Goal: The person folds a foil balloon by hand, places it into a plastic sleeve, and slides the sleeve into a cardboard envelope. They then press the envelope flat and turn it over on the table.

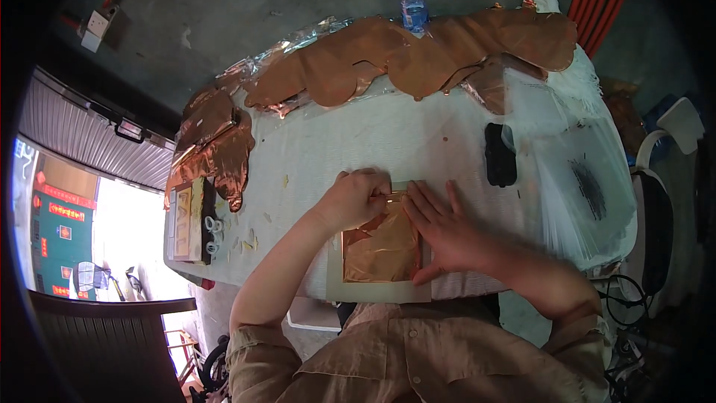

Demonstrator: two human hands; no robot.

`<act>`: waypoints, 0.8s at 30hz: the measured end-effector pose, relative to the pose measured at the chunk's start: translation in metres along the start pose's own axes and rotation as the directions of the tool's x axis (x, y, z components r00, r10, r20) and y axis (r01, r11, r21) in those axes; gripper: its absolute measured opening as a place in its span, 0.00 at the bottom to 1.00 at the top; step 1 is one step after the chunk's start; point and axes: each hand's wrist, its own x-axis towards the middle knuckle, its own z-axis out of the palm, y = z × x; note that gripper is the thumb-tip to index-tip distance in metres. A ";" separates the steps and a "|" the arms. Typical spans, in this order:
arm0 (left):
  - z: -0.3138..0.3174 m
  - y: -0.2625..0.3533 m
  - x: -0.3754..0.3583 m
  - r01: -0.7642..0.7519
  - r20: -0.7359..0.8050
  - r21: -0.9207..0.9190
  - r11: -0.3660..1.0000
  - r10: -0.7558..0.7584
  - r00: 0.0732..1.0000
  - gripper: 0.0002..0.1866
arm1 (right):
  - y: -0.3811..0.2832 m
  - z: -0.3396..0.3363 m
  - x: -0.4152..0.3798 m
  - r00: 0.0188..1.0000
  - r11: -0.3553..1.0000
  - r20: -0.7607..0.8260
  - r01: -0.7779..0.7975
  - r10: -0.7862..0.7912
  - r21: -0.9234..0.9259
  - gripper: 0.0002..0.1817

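Note:
A shiny copper-coloured foil square (382, 260) lies on a pale flat sheet (373, 294) at the table's near edge, framed by the sheet's border. At the foil's upper left, my left hand (356, 198) is curled closed, its fingertips pinched at the top edge. Whatever sits between those fingertips is too small to make out. Just below them the foil looks uneven, with a darker reddish patch. My right hand (450, 237) lies flat along the foil's right side, fingers stretched and thumb apart, touching the sheet.
Large copper-coloured sheets (321, 67) with scalloped edges drape over the table's far side, near a water bottle (412, 4). Crumpled foil (227, 157) and a box (188, 220) stand left. A black object (500, 155) and clear plastic sheets (578, 194) lie right.

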 end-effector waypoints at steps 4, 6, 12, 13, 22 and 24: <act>0.002 0.002 0.002 0.044 0.006 0.009 0.999 -0.044 0.999 0.04 | -0.001 0.000 0.000 1.000 0.999 0.014 -0.003 0.004 -0.038 0.71; 0.004 0.002 0.001 0.063 -0.012 -0.012 0.998 -0.063 0.998 0.04 | -0.001 0.000 0.001 1.000 1.000 0.012 -0.009 0.009 -0.015 0.71; 0.017 -0.007 -0.005 -0.015 -0.192 -0.037 0.999 0.007 0.981 0.06 | -0.001 -0.002 0.002 0.998 0.999 0.057 -0.020 0.022 -0.044 0.73; 0.018 -0.010 -0.007 -0.025 -0.239 -0.045 0.999 0.014 0.971 0.06 | -0.001 -0.002 0.002 0.998 0.999 0.057 -0.018 0.020 -0.046 0.73; 0.019 -0.039 -0.025 -0.141 -0.381 -0.071 0.988 0.103 0.919 0.04 | 0.000 0.000 0.001 0.999 0.999 0.032 -0.005 0.006 -0.053 0.72; 0.021 -0.041 -0.028 -0.130 -0.425 0.063 0.989 0.145 0.894 0.04 | -0.001 -0.003 0.001 0.998 0.999 0.060 -0.017 0.019 -0.046 0.72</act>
